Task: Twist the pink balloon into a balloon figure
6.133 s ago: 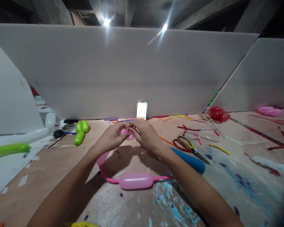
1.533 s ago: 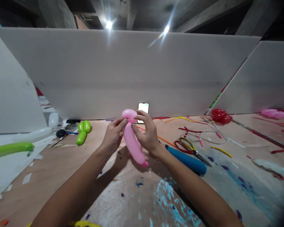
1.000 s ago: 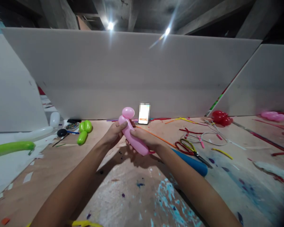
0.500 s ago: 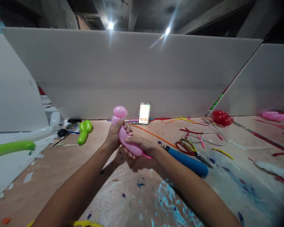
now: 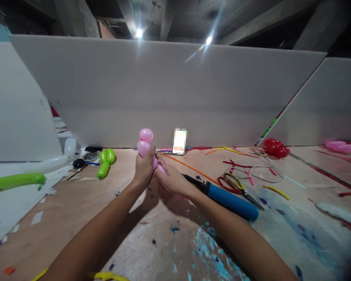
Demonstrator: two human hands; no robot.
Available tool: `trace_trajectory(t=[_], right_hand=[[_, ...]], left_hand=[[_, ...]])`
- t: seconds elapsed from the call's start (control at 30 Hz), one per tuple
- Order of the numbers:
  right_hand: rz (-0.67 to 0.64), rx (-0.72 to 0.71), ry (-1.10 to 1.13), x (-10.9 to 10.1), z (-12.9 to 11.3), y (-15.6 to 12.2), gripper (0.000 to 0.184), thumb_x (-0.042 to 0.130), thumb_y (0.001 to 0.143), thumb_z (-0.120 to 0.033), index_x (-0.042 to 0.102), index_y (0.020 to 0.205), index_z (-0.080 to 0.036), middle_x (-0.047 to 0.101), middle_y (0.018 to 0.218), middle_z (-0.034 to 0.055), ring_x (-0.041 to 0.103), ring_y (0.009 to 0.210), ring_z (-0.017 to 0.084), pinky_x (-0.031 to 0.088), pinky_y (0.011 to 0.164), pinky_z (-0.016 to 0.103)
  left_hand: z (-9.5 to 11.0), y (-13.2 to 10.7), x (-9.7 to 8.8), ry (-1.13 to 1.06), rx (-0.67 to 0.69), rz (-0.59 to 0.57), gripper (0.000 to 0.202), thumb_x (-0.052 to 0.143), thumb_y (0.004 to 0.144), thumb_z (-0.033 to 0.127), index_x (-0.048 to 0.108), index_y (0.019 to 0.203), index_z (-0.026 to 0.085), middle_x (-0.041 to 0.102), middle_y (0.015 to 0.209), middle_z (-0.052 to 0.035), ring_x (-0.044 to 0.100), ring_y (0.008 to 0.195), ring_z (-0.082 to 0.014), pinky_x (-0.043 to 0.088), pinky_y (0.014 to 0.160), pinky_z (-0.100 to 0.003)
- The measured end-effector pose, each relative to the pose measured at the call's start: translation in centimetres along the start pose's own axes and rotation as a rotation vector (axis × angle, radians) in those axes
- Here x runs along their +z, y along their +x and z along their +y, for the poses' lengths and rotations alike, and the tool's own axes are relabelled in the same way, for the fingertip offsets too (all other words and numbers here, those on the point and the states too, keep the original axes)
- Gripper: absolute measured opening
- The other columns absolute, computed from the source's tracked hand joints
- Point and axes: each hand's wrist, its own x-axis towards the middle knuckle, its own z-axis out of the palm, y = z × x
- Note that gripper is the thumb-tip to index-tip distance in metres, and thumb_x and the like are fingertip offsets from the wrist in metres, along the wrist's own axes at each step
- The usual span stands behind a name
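A pink twisting balloon (image 5: 144, 143) is held upright above the wooden table (image 5: 76, 203), two small round bubbles stacked at its top. My left hand (image 5: 144, 168) is wrapped around it just under the bubbles. My right hand (image 5: 172, 180) grips the lower part, most of which is hidden behind the fingers. Both hands touch each other at the balloon.
A blue hand pump (image 5: 228, 196) lies just right of my right arm, red-handled scissors (image 5: 233, 185) beyond it. Green balloon pieces (image 5: 105, 160) and a long green balloon (image 5: 14, 182) lie left. A phone (image 5: 180, 141) leans on the white partition (image 5: 163, 93). Red balloons (image 5: 274, 147) and scraps sit right.
A second small bubble now stands at the balloon's top. My right hand has slid over the lower part and covers it. The hands drew closer together.
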Motion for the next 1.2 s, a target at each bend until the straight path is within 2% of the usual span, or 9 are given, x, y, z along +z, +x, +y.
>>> trace_trajectory(t=[0.2,0.37,0.5,0.63,0.83,0.9,0.97,1.1,1.2], right_hand=[[0.242,-0.081,-0.407,-0.3,-0.4,0.0,0.016,0.043,0.086,-0.026,0.057,0.09,-0.019,0.064,0.084,0.0064,0.057,0.076,0.019,0.038,0.067,0.028],[0.335,-0.121,-0.637,-0.9,-0.5,-0.2,0.015,0.04,0.088,-0.024,0.054,0.092,-0.019,0.062,0.083,0.006,0.057,0.073,0.019,0.033,0.061,0.027],[0.369,-0.144,-0.712,-1.2,-0.4,0.0,0.014,0.042,0.088,-0.027,0.053,0.093,-0.018,0.062,0.086,0.0089,0.056,0.074,0.02,0.03,0.058,0.027],[0.31,-0.096,-0.547,-1.6,-0.3,0.1,0.017,0.046,0.085,-0.028,0.053,0.096,-0.017,0.062,0.084,0.0075,0.055,0.07,0.019,0.032,0.057,0.026],[0.031,-0.071,-0.073,-2.8,0.3,0.7,0.021,0.043,0.085,-0.031,0.056,0.089,-0.016,0.06,0.083,0.0021,0.052,0.068,0.014,0.04,0.061,0.025],[0.058,-0.049,-0.047,-2.3,0.9,0.9,0.022,0.043,0.085,-0.032,0.057,0.093,-0.016,0.061,0.085,0.0026,0.054,0.072,0.015,0.042,0.064,0.026],[0.15,-0.014,-0.053,-1.4,1.8,0.9,0.024,0.042,0.087,-0.033,0.056,0.1,-0.018,0.063,0.092,0.0043,0.056,0.077,0.017,0.042,0.066,0.026],[0.253,0.06,-0.307,0.7,3.3,-0.5,0.031,0.044,0.088,-0.041,0.052,0.111,-0.021,0.065,0.093,0.006,0.06,0.08,0.021,0.039,0.067,0.028],[0.251,0.01,-0.477,1.5,4.0,-1.9,0.033,0.046,0.089,-0.041,0.051,0.113,-0.019,0.065,0.095,0.0082,0.06,0.083,0.023,0.038,0.068,0.029]], left_hand=[[-0.4,-0.1,-0.2,0.136,0.077,0.059,0.025,0.067,0.072,0.035,0.051,0.069,0.016,0.05,0.061,0.0031,0.049,0.055,-0.0086,0.04,0.055,-0.021],[0.3,0.1,-0.2,0.012,-0.017,-0.026,0.008,0.053,0.067,0.023,0.049,0.071,0.017,0.052,0.069,0.0009,0.052,0.065,-0.0119,0.044,0.065,-0.025],[0.8,0.8,-0.3,-0.034,-0.042,-0.081,0.01,0.049,0.062,0.017,0.053,0.071,0.015,0.055,0.073,-0.0013,0.052,0.07,-0.0128,0.044,0.068,-0.026],[1.5,0.7,-0.5,0.039,-0.001,-0.162,0.012,0.052,0.067,0.019,0.058,0.076,0.015,0.058,0.077,-0.0024,0.054,0.073,-0.0137,0.044,0.068,-0.025],[0.9,1.4,-1.7,0.01,-0.106,-0.261,0.03,0.07,0.066,0.02,0.062,0.093,0.014,0.061,0.083,-0.0017,0.056,0.075,-0.0121,0.045,0.072,-0.024],[-0.1,1.9,-2.3,0.021,-0.115,-0.201,0.032,0.074,0.062,0.019,0.062,0.091,0.013,0.062,0.085,-0.0022,0.057,0.078,-0.0121,0.045,0.073,-0.023],[-1.2,2.1,-2.9,-0.021,-0.149,-0.063,0.036,0.078,0.057,0.018,0.061,0.088,0.013,0.063,0.084,-0.002,0.058,0.077,-0.0122,0.045,0.074,-0.023],[-3.3,1.3,-3.6,-0.016,-0.26,-0.004,0.035,0.077,0.058,0.025,0.059,0.085,0.012,0.06,0.066,-0.0001,0.055,0.056,-0.0123,0.045,0.056,-0.025],[-4.3,-0.2,-3.5,-0.042,-0.302,0.041,0.04,0.079,0.054,0.026,0.059,0.085,0.011,0.06,0.065,-0.001,0.055,0.054,-0.0122,0.045,0.054,-0.025]])
